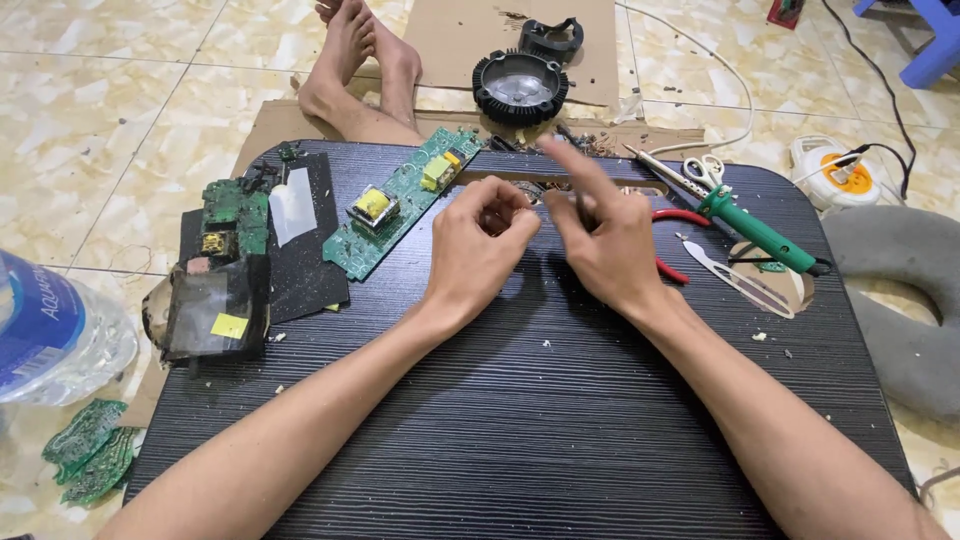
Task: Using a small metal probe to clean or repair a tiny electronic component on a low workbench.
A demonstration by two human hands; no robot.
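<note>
My left hand [480, 245] and my right hand [600, 235] meet over the far middle of a dark striped lap table [520, 420]. The left fingers are curled together; whether they pinch a small part is hidden. The right hand's index finger sticks up and the other fingers seem to pinch something small, too blurred to name. A long green circuit board [400, 200] with yellow components lies just left of my left hand. A green-handled soldering iron [750, 225] and red-handled pliers [672, 240] lie right of my right hand.
A smaller green board on black sheet [235, 260] lies at the table's left. Scissors [705, 168], metal tweezers [740, 280], a round black lamp housing [520, 85], a person's bare feet [365, 60], a water bottle [50, 330], loose boards on the floor [85, 450], a grey cushion [900, 300].
</note>
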